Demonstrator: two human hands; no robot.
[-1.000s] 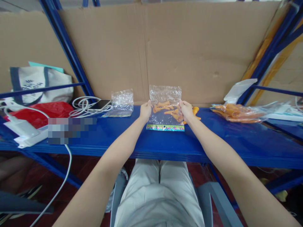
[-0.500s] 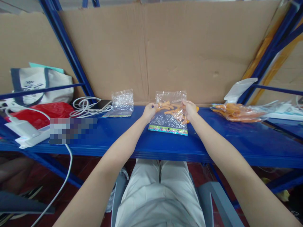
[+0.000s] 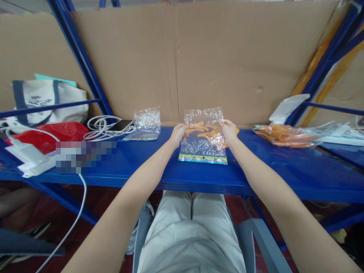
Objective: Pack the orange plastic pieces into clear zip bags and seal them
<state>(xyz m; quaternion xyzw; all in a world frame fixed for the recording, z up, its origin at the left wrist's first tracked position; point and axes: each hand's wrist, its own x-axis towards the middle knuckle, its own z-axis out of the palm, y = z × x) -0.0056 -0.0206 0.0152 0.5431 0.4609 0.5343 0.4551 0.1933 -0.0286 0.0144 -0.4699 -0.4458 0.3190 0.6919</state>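
A clear plastic bag [image 3: 203, 145] with a colourful printed strip along its near edge lies on the blue shelf [image 3: 159, 170], in the middle. Several small orange pieces [image 3: 205, 132] show inside it. My left hand [image 3: 178, 135] pinches the bag's left edge. My right hand [image 3: 229, 131] grips its right edge, fingers closed. A few loose orange pieces [image 3: 236, 131] lie just behind my right hand.
An empty clear bag [image 3: 145, 123], a phone [image 3: 123, 125] and a coiled white cable [image 3: 99, 129] lie to the left, by a red bag [image 3: 57, 134] and a tote bag [image 3: 45, 100]. A bag of orange parts [image 3: 284, 135] lies to the right. Cardboard [image 3: 182, 64] backs the shelf.
The bag, held upright a second ago, has tipped down flatter onto the shelf and shifted slightly right. Both hands kept hold of its edges.
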